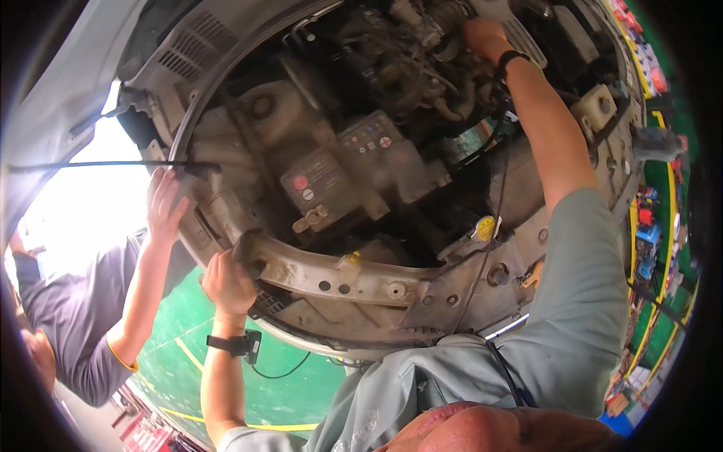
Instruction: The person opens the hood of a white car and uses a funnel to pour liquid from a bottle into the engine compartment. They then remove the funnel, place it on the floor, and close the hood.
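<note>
In front of me lies a car's engine bay with the hood up. My left hand [228, 284] is at the left front corner, its fingers curled round a dark tube-like part [246, 252] beside the metal front crossmember [346, 282]. My right arm stretches across the right side of the bay. At its far end my right hand [486, 38] reaches in among the dusty engine parts [414, 75]; its fingers are hidden there. Left of the middle sits the car battery [320, 181], dark and dusty, with a terminal clamp [309, 219] at its near edge.
Another person's hand [164, 203] rests on the left fender, near a thin black rod [113, 163]. A yellow cap [484, 227] and a pale plastic reservoir [596, 107] are on the right. A thin cable [482, 279] hangs over the front edge. The floor [173, 361] is green.
</note>
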The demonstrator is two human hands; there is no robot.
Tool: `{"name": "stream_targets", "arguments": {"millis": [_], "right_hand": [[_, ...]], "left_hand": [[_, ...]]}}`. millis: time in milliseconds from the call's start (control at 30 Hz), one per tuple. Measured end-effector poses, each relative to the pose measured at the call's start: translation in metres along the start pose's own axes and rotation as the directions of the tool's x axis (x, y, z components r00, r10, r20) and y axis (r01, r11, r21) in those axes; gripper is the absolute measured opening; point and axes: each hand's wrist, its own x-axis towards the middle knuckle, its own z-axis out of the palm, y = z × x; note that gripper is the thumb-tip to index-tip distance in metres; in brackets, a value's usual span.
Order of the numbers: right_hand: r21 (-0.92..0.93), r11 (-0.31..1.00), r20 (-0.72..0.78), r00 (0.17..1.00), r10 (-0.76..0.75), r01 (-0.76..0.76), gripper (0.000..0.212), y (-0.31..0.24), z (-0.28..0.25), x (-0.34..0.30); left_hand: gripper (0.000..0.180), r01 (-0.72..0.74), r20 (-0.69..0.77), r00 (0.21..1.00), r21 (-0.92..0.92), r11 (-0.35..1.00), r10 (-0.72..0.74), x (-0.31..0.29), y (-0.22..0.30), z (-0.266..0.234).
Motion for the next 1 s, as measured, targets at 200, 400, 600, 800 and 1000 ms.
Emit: {"name": "stream_targets", "arguments": {"millis": [200,400,600,800,1000], "right_hand": [[-0.001,0.951,-0.273,0.915,-0.297,0.309,0.016,0.043,0.066,0.05],[-0.275,0.928,-0.257,0.911,-0.321,0.249,0.015,0.059,0.09,0.1],[-0.359,0.911,-0.275,0.91,-0.309,0.201,0.019,0.069,0.076,0.113],[-0.413,0.896,-0.326,0.893,-0.311,0.162,0.026,0.088,0.084,0.12],[-0.46,0.88,-0.394,0.862,-0.318,0.114,0.034,0.111,0.082,0.126]], "left_hand": [[0.016,0.037,0.018,0.999,0.073,0.997,-0.038,-0.011,-0.015,0.001],[0.018,-0.038,-0.094,0.995,0.011,0.999,0.039,-0.001,0.0,-0.011],[0.021,-0.028,-0.096,0.995,0.008,1.0,0.029,-0.006,0.0,-0.006],[0.018,-0.039,-0.116,0.992,0.016,0.999,0.041,-0.002,-0.002,-0.004],[0.018,-0.029,-0.089,0.996,0.025,0.999,0.031,-0.008,-0.001,-0.007]]}}
